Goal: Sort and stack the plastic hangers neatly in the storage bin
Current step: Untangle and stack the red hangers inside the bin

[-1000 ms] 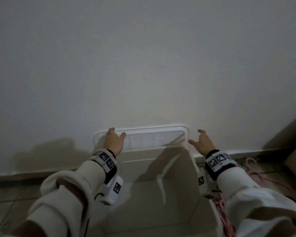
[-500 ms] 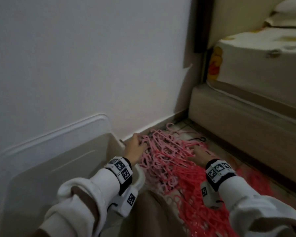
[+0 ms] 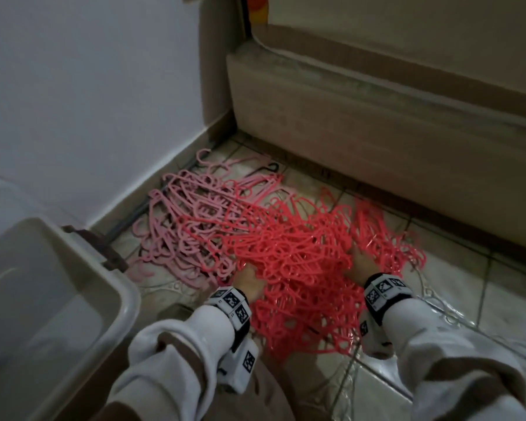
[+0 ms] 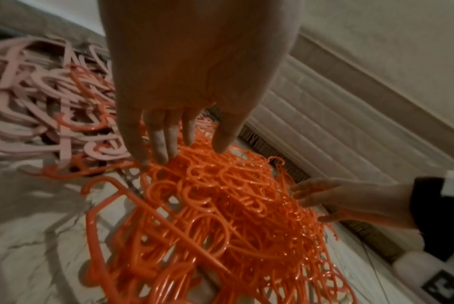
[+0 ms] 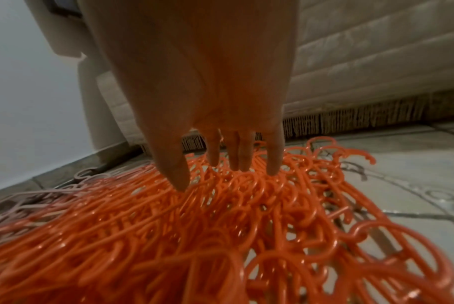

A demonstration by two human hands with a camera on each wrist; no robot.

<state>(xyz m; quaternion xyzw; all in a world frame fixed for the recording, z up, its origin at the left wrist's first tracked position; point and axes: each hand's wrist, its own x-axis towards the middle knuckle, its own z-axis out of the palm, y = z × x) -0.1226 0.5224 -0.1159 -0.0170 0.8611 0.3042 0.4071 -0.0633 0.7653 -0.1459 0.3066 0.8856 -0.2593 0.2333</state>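
Sorting not begun: both hands, left hand and right hand, fingers straight and released, touch the orange hangers heaped on the floor; pink hangers beyond the fingertips, bin apparently empty.

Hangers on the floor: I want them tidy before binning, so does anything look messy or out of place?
Yes. The orange hangers lie in one tangled heap on the tiled floor, merging with the pale pink hangers toward the wall. One dark hanger sits alone at the far edge.
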